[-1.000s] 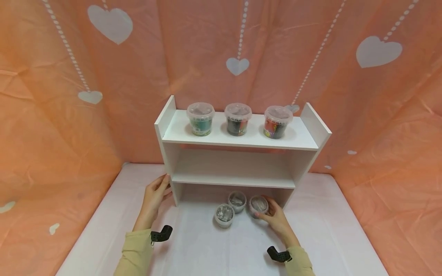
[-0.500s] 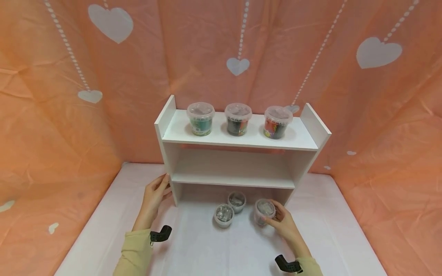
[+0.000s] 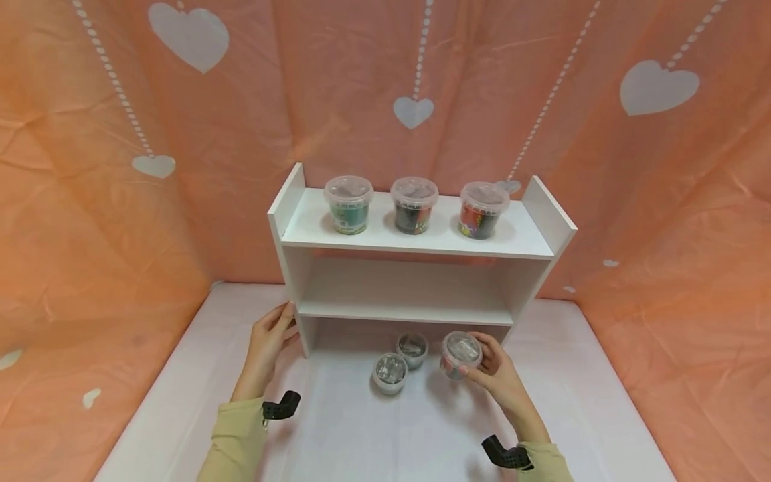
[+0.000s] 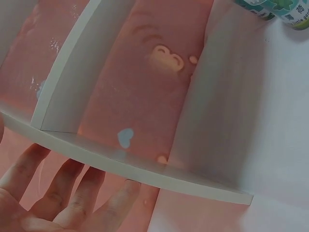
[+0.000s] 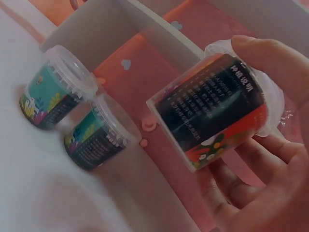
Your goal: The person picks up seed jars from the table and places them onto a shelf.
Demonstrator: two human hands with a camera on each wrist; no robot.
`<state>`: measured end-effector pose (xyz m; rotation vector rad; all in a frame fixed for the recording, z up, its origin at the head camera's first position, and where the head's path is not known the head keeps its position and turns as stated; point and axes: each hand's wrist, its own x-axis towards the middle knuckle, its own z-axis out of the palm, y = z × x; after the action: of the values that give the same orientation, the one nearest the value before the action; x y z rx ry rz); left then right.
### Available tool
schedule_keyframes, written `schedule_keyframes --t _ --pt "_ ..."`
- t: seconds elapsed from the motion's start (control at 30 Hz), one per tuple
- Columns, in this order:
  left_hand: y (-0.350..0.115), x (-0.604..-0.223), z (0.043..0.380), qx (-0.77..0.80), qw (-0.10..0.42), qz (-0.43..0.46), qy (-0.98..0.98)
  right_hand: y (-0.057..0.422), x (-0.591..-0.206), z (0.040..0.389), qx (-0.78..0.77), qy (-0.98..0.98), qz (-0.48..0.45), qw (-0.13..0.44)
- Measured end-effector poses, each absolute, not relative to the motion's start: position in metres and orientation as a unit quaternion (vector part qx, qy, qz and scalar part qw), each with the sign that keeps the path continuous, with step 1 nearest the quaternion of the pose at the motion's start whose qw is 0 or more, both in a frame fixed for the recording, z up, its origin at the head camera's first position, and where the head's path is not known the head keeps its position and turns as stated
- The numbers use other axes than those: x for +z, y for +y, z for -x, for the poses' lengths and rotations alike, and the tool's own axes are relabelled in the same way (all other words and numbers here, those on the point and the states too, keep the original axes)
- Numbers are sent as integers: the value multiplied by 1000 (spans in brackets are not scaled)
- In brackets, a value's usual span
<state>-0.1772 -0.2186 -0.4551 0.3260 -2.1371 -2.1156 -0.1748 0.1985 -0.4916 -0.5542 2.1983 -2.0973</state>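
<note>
My right hand (image 3: 496,375) grips a lidded plastic cup (image 3: 460,356) between thumb and fingers, lifted over the table in front of the shelf's lower opening. Up close, the right wrist view shows the held cup's red and black label (image 5: 212,108) with white print. Two more lidded cups, a front one (image 3: 390,373) and one behind it (image 3: 412,350), stand on the table to its left; their labels look teal in the right wrist view. My left hand (image 3: 268,345) touches the left side panel (image 4: 130,169) of the white shelf (image 3: 406,318), its fingers extended along the outer face.
On the shelf's top board (image 3: 373,237) stand three lidded cups: a green one (image 3: 349,206) at left, a black and red one (image 3: 413,206) in the middle and a red and black one (image 3: 482,211) at right. An orange heart-patterned cloth (image 3: 241,221) hangs behind and around.
My right hand has drawn its cup away from the other two, to the right, and raised it off the table. The left hand stays at the shelf's side.
</note>
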Motion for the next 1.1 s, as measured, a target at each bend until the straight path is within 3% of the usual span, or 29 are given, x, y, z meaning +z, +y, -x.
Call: schedule_keyframes --t 1.1 --pt "-218 -451 175 -692 51 -101 -713 147 -452 184 -677 687 263 24"
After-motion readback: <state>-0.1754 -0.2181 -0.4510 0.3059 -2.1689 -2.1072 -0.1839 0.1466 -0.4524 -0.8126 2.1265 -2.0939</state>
